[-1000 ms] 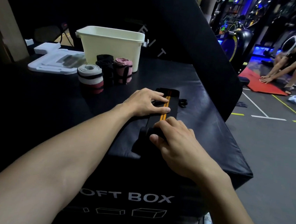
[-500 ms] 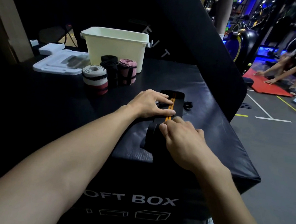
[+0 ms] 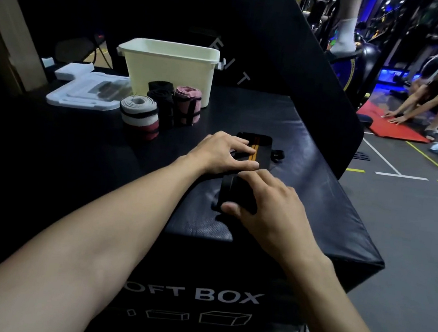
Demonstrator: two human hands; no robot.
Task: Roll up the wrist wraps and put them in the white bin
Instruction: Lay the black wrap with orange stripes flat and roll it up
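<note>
Wrist wraps: the white bin (image 3: 168, 68) stands well beyond both hands, four finished rolls (image 3: 161, 108) just before it. The black-and-orange wrap (image 3: 253, 153) is mid-roll (about half done, I judge): left hand (image 3: 222, 152) presses the flat tail, right hand (image 3: 267, 206) grips the coil. Next, keep rolling forward, tight.

My left hand (image 3: 223, 152) lies flat, fingers straight; just beside it my right hand (image 3: 270, 206) curls, thumb tucked under.
</note>
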